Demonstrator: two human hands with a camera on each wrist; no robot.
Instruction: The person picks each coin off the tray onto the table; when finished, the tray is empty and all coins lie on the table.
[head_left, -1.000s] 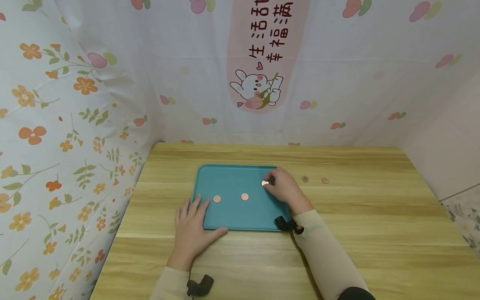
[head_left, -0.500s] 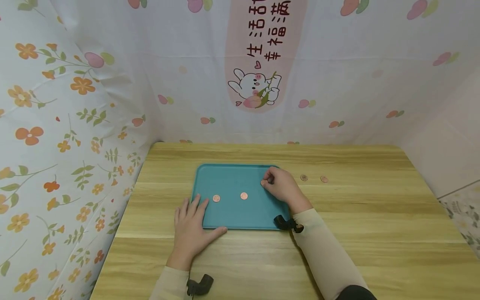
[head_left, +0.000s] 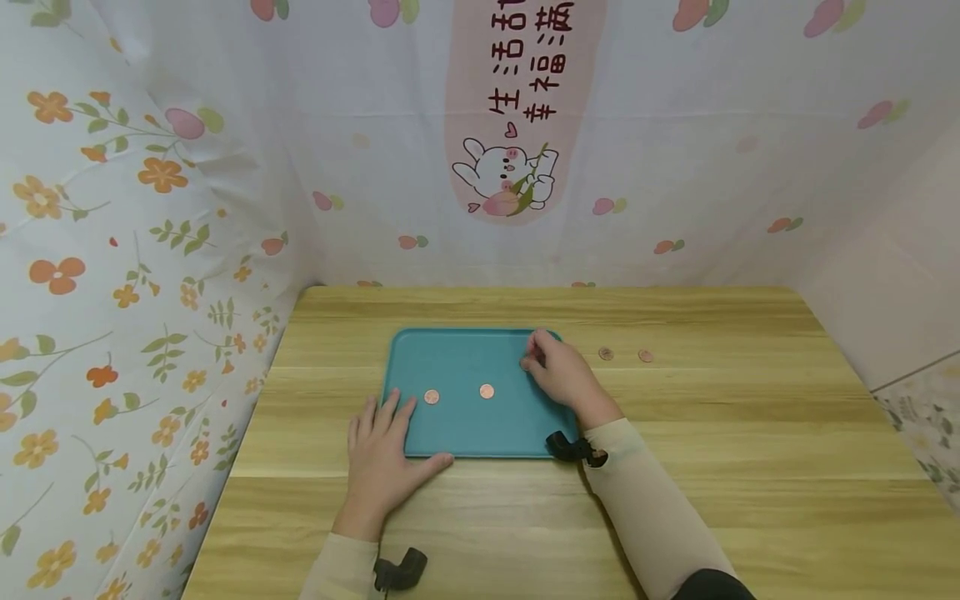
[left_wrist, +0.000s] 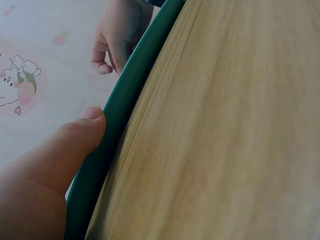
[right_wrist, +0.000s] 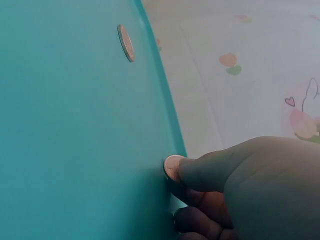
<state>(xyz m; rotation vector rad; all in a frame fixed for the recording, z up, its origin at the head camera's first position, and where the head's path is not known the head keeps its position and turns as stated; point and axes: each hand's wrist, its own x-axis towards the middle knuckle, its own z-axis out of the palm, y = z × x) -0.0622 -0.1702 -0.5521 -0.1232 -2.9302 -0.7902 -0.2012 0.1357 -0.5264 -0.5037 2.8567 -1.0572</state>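
Note:
A turquoise tray (head_left: 465, 433) lies on the wooden table. Two copper coins (head_left: 487, 391) rest flat on it, one left of centre and one near the middle. Over the tray's right part, my right hand (head_left: 566, 375) pinches another coin (right_wrist: 172, 166) between thumb and fingers; in the right wrist view its face is tilted toward the camera, close to the tray surface. My left hand (head_left: 378, 462) lies spread at the tray's near left corner, fingers straight over the left rim, thumb along the front rim. In the left wrist view, that thumb (left_wrist: 82, 132) touches the tray edge.
Two more coins lie on the table right of the tray, a darker one (head_left: 606, 354) and a copper one (head_left: 646, 356). A printed cloth (head_left: 375, 167) hangs behind the table, and a flowered cloth (head_left: 150, 333) along its left side.
My right fingertips have shifted slightly, and the pinched coin's bright face no longer shows in the head view. The left hand stays in place on the tray.

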